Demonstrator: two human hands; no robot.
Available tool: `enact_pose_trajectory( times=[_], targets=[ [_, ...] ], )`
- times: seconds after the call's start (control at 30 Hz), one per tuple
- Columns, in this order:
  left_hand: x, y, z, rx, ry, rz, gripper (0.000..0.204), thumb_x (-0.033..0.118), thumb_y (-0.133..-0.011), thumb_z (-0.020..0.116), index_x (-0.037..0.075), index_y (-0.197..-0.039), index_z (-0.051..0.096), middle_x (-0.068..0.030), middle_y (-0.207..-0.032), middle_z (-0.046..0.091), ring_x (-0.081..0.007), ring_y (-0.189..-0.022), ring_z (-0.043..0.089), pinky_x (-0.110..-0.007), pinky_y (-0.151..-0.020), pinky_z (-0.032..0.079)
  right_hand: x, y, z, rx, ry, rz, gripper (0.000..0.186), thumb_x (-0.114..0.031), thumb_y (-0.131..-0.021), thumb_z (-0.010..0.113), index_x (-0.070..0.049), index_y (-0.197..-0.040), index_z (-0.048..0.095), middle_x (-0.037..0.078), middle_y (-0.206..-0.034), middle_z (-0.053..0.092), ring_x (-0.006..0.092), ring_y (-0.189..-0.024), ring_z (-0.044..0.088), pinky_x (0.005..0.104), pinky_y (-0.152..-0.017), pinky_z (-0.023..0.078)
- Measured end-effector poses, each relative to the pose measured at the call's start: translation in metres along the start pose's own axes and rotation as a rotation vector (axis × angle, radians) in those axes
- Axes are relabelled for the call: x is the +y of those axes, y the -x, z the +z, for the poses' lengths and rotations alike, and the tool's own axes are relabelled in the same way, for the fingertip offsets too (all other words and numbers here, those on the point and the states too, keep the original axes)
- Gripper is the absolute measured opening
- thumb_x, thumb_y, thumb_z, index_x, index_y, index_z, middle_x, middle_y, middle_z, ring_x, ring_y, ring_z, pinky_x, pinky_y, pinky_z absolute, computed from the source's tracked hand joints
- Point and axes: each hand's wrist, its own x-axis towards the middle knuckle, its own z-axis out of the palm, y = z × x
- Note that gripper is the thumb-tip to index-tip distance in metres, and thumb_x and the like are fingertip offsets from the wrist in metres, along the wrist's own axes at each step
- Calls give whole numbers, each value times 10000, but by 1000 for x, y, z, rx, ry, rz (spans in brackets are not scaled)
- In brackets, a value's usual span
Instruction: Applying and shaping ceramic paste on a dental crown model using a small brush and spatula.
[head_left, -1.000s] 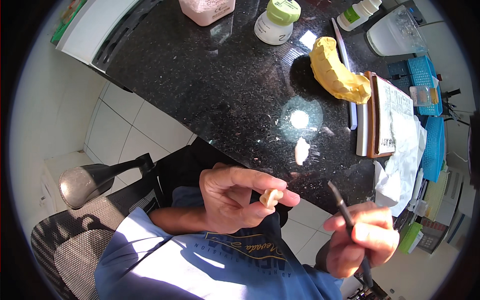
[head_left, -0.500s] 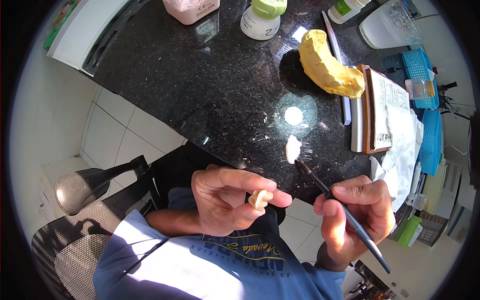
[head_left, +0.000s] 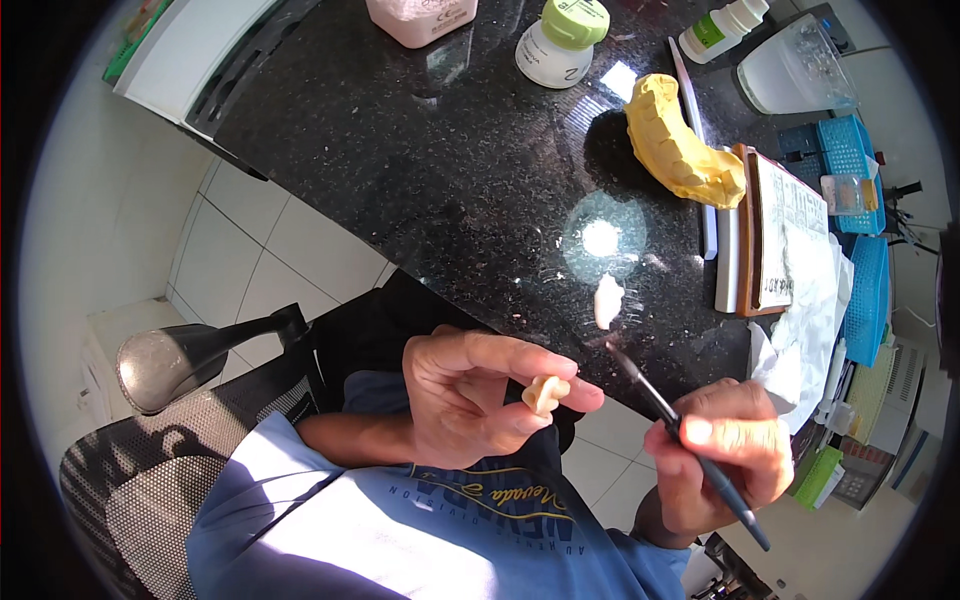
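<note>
Between the thumb and fingertips of my left hand (head_left: 455, 405) is a small cream-coloured dental crown (head_left: 546, 395), held just off the near edge of the counter. My right hand (head_left: 735, 445) grips a slim, dark-handled brush (head_left: 657, 403) like a pen. The brush points away from me and to the left, its fine tip just short of a small mound of white paste (head_left: 607, 302) on the black counter. Tip and paste look slightly apart. Farther off lies a yellow dental arch model (head_left: 685, 150), beyond both hands.
The speckled black counter (head_left: 400, 160) carries a green-lidded jar (head_left: 560, 45), a pink container (head_left: 420, 18), a small white bottle (head_left: 722, 30) and a clear cup (head_left: 795, 70). Right of the model are a brown-edged pad (head_left: 785, 230), crumpled white paper (head_left: 810, 330) and blue baskets (head_left: 865, 290).
The brush tip has drawn back a little toward me from the edge of the white paste. My left hand keeps its pinch on the crown. The whole view has shifted slightly.
</note>
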Motion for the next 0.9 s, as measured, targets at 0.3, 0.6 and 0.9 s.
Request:
enact_pose_trajectory(
  times=[0.3,0.6,0.9],
  targets=[
    [4,-4,2,-8,-17,-28,274,-75,-787,639,-71,-1057,592,-202,-919,670,-277,-926,659,-314,-801,557,4,-2,9,-90,59,-215,288,-36,-751,648,15,-1015,545,126,-700,547,183,-474,585,277,-454,519],
    [3,-6,3,-24,-37,-11,260,-76,-794,624,-72,-1052,592,-211,-912,670,-278,-908,664,-331,-792,562,7,-7,4,-209,25,-212,289,-46,-742,672,12,-996,546,124,-685,576,192,-515,617,294,-469,530],
    [3,-6,2,-25,-50,3,265,-72,-787,637,-71,-1049,595,-210,-905,672,-270,-896,669,-322,-782,560,9,-2,7,-174,2,-194,299,-33,-747,653,22,-1016,534,121,-627,579,190,-479,604,293,-452,519]
  ],
)
